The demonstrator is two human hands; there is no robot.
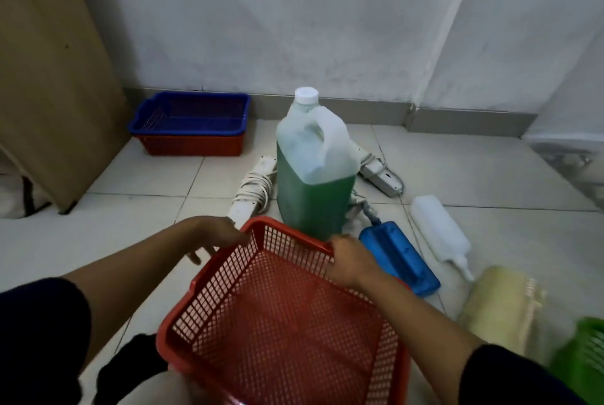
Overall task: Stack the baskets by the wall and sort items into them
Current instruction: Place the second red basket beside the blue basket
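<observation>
both hands hold a red mesh basket (284,316) by its far rim, close to the camera and tilted so its open top faces the viewer. the left hand (215,234) pinches the far left corner between thumb and fingertips, with the other fingers hanging loose and spread below the rim. the right hand (348,260) is closed over the far right part of the rim, fingers curled inside the mesh. the basket is empty. against the wall at the back left, a blue basket (191,113) sits nested inside another red basket (196,144), both on the tiled floor (490,175) just beside a leaning brown board (49,77). in the middle of the floor stands a large clear jug (315,169) with a white cap, partly filled with green liquid. to its left lies a white power strip (253,188) with its cord wound around it, and behind the jug to the right lies a second white power strip (380,175). right of the held basket are a blue brush-like block (400,256), a white bottle (439,231) lying on its side, and a pale yellow blurred bundle (500,306). a green basket (585,359) shows at the lower right edge, blurred.
</observation>
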